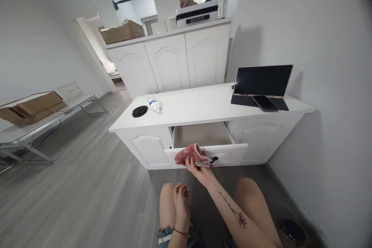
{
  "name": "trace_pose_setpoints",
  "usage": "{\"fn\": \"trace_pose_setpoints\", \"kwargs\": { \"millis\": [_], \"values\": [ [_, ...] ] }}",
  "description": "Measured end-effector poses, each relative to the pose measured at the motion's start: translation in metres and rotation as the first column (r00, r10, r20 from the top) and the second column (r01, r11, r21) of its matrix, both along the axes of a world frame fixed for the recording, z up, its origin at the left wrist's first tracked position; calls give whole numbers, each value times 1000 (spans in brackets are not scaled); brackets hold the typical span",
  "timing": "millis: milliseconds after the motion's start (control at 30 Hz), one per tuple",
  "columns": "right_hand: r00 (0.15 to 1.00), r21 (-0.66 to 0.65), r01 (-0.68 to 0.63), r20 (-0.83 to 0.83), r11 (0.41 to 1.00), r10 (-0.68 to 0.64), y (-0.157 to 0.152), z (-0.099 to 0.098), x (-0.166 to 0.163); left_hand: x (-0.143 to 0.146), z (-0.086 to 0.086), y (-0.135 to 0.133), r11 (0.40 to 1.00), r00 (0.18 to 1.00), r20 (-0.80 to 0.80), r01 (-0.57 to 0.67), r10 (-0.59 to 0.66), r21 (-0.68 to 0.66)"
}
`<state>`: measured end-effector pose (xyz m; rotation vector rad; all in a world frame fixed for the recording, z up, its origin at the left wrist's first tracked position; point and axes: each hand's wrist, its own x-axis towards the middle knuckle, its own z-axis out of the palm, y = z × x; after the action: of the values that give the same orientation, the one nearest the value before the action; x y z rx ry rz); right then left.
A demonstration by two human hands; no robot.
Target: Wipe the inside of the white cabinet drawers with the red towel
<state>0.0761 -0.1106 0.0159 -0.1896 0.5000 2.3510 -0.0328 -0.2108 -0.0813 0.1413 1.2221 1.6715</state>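
Observation:
My right hand [195, 167] grips a pink cloth [190, 154] and holds it against the front edge of an open drawer [203, 135] in a low white cabinet [203, 104]. The drawer looks empty inside. My left hand [180, 195] rests on my left knee, fingers curled loosely, holding nothing. I sit on the floor facing the cabinet, knees up.
On the cabinet top lie a water bottle [153, 104] on its side, a black round lid [140, 111], a propped tablet [263, 81] and a phone [265, 103]. A glass table [43, 118] with a cardboard box [31, 106] stands left. Tall white cupboards [171, 60] are behind.

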Motion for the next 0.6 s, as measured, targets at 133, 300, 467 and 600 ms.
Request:
{"fn": "trace_pose_setpoints", "kwargs": {
  "millis": [133,300,467,600],
  "values": [
    [999,75,-18,31,997,15,2,4,38,15,22,22,998,996,61,66,-66,5],
    [994,113,30,99,993,-41,3,10,80,38,43,61,983,964,198,184,-180,-2],
    [980,-34,173,108,984,-168,-1,11,119,57,54,86,973,933,290,231,-216,-20],
    [976,88,183,105,979,-191,5,0,153,63,54,92,973,928,300,232,-221,0]
  ]
}}
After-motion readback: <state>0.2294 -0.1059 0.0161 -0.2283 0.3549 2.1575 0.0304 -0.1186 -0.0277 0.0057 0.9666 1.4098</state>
